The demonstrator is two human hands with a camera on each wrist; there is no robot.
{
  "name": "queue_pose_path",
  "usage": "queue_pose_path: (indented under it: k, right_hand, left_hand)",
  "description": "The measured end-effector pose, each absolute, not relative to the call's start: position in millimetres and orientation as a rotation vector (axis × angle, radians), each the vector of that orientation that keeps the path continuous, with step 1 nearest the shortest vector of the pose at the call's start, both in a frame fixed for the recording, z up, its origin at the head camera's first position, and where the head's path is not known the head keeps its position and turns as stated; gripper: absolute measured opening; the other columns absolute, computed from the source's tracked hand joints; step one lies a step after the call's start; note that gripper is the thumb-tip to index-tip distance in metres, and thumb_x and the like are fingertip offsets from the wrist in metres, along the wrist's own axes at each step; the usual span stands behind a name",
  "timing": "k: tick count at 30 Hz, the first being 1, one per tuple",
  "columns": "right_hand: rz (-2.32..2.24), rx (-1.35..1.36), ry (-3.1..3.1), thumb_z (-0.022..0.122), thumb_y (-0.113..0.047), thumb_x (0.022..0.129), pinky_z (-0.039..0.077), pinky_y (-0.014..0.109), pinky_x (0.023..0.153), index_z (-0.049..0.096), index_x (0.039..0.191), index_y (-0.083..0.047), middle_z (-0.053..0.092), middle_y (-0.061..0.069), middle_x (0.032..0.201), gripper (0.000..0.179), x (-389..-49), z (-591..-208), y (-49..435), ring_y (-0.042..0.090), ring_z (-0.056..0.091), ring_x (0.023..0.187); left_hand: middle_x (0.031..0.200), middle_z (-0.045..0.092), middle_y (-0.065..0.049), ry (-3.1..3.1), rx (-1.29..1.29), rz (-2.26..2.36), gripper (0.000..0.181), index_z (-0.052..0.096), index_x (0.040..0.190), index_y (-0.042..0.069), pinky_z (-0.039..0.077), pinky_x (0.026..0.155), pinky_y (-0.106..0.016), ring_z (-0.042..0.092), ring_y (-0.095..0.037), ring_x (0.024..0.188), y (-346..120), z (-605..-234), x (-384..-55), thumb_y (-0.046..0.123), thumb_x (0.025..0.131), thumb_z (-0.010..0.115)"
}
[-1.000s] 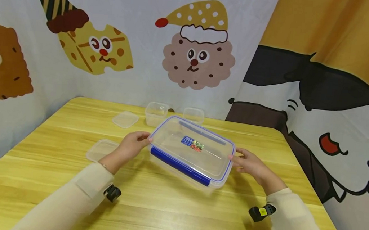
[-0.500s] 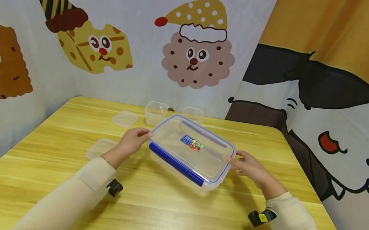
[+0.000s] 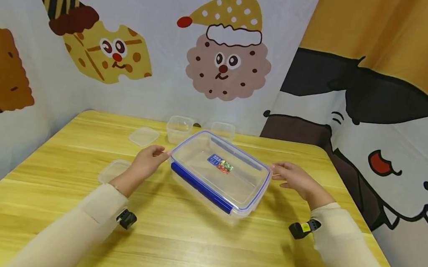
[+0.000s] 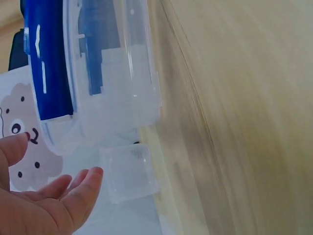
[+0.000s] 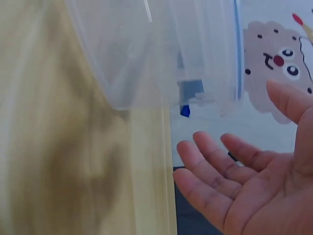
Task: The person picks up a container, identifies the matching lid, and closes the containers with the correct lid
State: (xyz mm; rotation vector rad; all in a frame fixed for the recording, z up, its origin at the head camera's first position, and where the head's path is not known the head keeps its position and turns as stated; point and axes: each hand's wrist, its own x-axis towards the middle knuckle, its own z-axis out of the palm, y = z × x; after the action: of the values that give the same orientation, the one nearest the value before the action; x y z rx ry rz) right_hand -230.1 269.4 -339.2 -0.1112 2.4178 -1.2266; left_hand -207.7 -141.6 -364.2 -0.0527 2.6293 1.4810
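Observation:
A clear rectangular food storage box [image 3: 193, 157] with a blue-edged lid and a dark blue clasp [image 3: 200, 187] sits angled at mid-table. A blue label [image 3: 220, 163] with a vegetable picture is on its lid. Beside the box's left corner is my left hand [image 3: 144, 163]; the left wrist view shows its relaxed fingers [image 4: 88, 191] apart from the box. My right hand [image 3: 297, 182] is off the box's right end, palm towards it. In the right wrist view its fingers [image 5: 203, 193] are spread and loosely bent, with a gap to the box wall [image 5: 132, 63].
Behind the box stand a small clear container [image 3: 179, 133] and a second one [image 3: 223, 128], partly hidden by it. One translucent lid [image 3: 143, 136] lies at the back left, another lid [image 3: 111, 170] near my left wrist. A printed curtain [image 3: 126, 97] hangs behind the wooden table [image 3: 197, 245].
Both hands have let go of the storage box and drawn slightly outward from its ends. The box has shifted a little to the left in the head view.

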Motion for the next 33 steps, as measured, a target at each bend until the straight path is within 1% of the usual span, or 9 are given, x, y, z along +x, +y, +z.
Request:
queue_pose_path:
  k: [2,4,11,16,20,23,30,33]
  right_hand:
    - [-1.227,-0.146,2.405,0.046,-0.043,0.101,0.036,0.056,0.107,0.024,0.149,0.006,0.03,0.028,0.15,0.072,-238.2,-336.9,270.7,0.044,0.036,0.135]
    - [-1.227,-0.167,2.391,0.047,-0.042,0.101,0.034,0.057,0.108,0.023,0.149,0.006,0.029,0.028,0.151,0.072,-245.9,-335.3,271.3,0.044,0.033,0.136]
    - [-1.251,-0.185,2.32,0.055,-0.046,0.096,0.031,0.057,0.11,0.023,0.151,0.001,0.031,0.024,0.152,0.079,-265.2,-332.6,266.2,0.042,0.031,0.138]
    - [-1.237,-0.184,2.27,0.053,-0.042,0.098,0.03,0.056,0.111,0.021,0.152,0.0,0.031,0.023,0.153,0.076,-273.6,-334.6,261.2,0.041,0.031,0.139]
    - [-1.229,-0.178,2.237,0.051,-0.037,0.1,0.031,0.056,0.111,0.022,0.152,0.001,0.031,0.023,0.152,0.07,-278.5,-338.1,259.2,0.041,0.032,0.138]
    - [-1.22,-0.172,2.235,0.051,-0.037,0.1,0.031,0.055,0.111,0.024,0.151,0.001,0.032,0.022,0.152,0.069,-280.0,-340.4,257.2,0.04,0.032,0.138]
    - [-1.193,-0.19,2.211,0.051,-0.039,0.099,0.032,0.055,0.111,0.029,0.149,0.003,0.032,0.023,0.151,0.069,-279.5,-343.5,250.1,0.041,0.03,0.139]
    - [-1.202,-0.176,2.208,0.052,-0.039,0.099,0.033,0.054,0.11,0.031,0.148,0.003,0.038,0.022,0.148,0.068,-279.0,-344.5,249.1,0.039,0.035,0.136]
  left_hand:
    - [0.142,0.041,-0.029,2.617,-0.044,1.475,0.064,0.033,0.145,-0.007,0.04,0.104,-0.054,0.041,-0.043,0.13,-144.1,-361.4,-202.0,0.037,0.101,0.049]
    - [0.141,0.041,-0.03,2.608,-0.033,1.452,0.064,0.033,0.145,-0.007,0.041,0.102,-0.055,0.042,-0.044,0.129,-145.6,-359.6,-196.3,0.036,0.101,0.05]
    - [0.134,0.048,-0.031,2.584,0.002,1.385,0.061,0.041,0.139,-0.009,0.047,0.096,-0.051,0.049,-0.044,0.121,-143.7,-363.4,-178.9,0.036,0.099,0.054]
    - [0.132,0.051,-0.029,2.547,0.019,1.4,0.057,0.046,0.135,-0.009,0.047,0.096,-0.051,0.051,-0.042,0.118,-135.9,-366.7,-169.4,0.034,0.098,0.056]
    - [0.129,0.054,-0.028,2.542,0.058,1.395,0.055,0.05,0.131,-0.009,0.048,0.095,-0.05,0.054,-0.041,0.116,-127.3,-368.3,-164.6,0.033,0.098,0.057]
    - [0.125,0.057,-0.026,2.548,0.075,1.375,0.053,0.053,0.128,-0.009,0.049,0.093,-0.049,0.056,-0.039,0.112,-121.5,-369.4,-163.0,0.034,0.097,0.058]
    - [0.122,0.06,-0.024,2.556,0.045,1.384,0.055,0.056,0.125,-0.009,0.05,0.091,-0.048,0.058,-0.036,0.109,-112.5,-372.3,-163.8,0.038,0.097,0.057]
    - [0.122,0.06,-0.023,2.548,0.014,1.406,0.054,0.057,0.124,-0.008,0.05,0.091,-0.048,0.059,-0.035,0.108,-110.4,-373.1,-165.2,0.039,0.097,0.057]
